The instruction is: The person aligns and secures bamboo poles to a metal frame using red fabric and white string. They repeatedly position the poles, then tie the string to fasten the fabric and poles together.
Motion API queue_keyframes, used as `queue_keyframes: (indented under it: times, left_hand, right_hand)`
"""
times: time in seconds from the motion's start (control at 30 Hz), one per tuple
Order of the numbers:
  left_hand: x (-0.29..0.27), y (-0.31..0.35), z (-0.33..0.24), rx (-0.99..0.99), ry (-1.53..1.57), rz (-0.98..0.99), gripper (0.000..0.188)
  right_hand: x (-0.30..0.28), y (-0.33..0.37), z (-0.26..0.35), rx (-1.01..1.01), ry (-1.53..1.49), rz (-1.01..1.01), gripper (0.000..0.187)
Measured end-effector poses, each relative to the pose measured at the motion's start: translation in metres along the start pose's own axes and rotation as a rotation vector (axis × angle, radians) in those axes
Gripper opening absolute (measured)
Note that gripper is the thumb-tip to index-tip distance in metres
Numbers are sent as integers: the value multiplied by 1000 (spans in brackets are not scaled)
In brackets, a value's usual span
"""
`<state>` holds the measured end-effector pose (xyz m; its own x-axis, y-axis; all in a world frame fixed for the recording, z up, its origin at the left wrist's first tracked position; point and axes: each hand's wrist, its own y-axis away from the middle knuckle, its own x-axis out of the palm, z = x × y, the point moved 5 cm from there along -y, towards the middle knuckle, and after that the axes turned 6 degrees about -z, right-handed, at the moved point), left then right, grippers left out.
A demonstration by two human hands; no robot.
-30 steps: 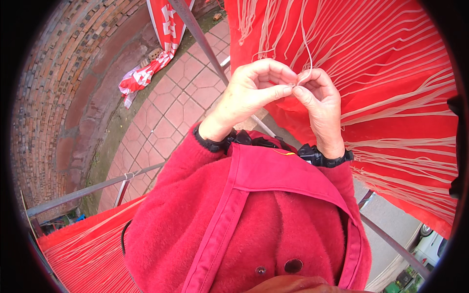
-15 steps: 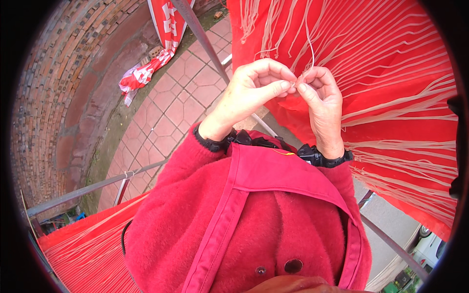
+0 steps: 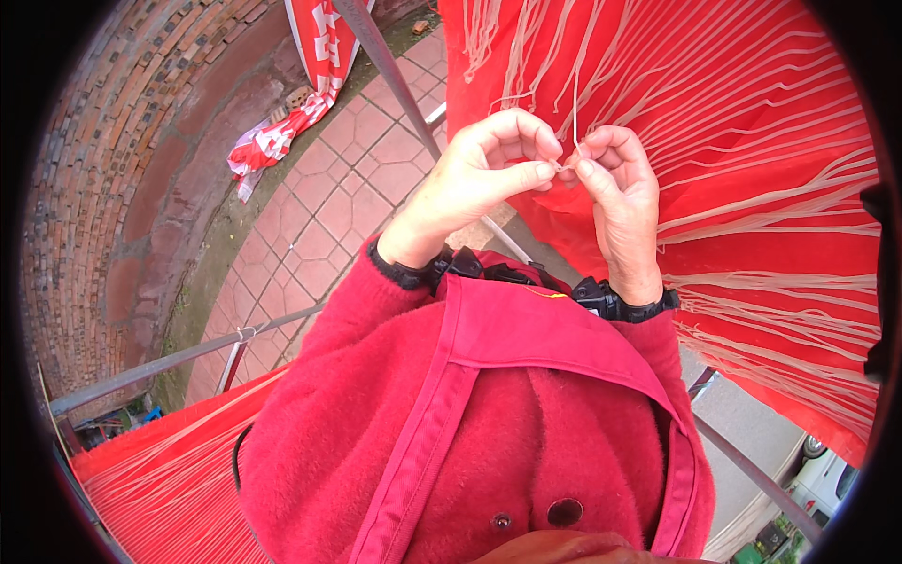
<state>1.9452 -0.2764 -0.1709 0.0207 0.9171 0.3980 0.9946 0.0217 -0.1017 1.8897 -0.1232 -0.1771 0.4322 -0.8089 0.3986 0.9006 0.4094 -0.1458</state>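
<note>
In front of my chest, both hands are raised with their fingertips almost meeting. My left hand (image 3: 470, 179) pinches the end of a thin, pale, cord-like strand (image 3: 575, 99) between thumb and forefinger. My right hand (image 3: 625, 202) is closed on the same strand, its thumb and forefinger pinching close to the left fingertips. From there the strand runs upward over a red sheet (image 3: 770, 252). Many similar pale strands (image 3: 742, 113) lie across that sheet, spread in lines and bunches. Whether there is a knot between the fingertips is too small to tell.
A metal bar (image 3: 390, 70) slants past the left hand, and another rail (image 3: 188, 365) crosses at lower left. Beneath it lies a second red sheet with strands (image 3: 178, 470). A red and white banner (image 3: 296, 127) droops by the curved brick wall (image 3: 103, 188). A white vehicle (image 3: 827, 484) stands lower right.
The pinched strand has swung left and now hangs straighter above the fingers. The fingertips have parted slightly, showing a short bit of strand between them. Both arms stay in place.
</note>
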Motion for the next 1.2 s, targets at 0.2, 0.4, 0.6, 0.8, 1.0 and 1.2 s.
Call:
queue_keyframes:
  times: [0.2,0.4,0.6,0.8,1.0,1.2]
  left_hand:
    - [-4,-3,6,-55,-28,11,20]
    - [-13,-6,16,-97,-99,64,25]
    - [-34,-10,25,-21,-497,27,29]
    - [-48,-8,12,130,-482,-215,26]
    - [-20,-14,-6,300,-461,-170,25]
    - [6,-32,-35,408,-632,-159,23]
  right_hand:
    - [-4,-2,-2,27,10,7,23]
    - [-8,-5,-12,45,96,38,22]
    - [-5,-6,-27,75,241,131,26]
    - [-2,1,-37,118,332,293,40]
    - [-2,7,-41,124,531,370,37]
    - [-10,0,-19,110,385,152,24]
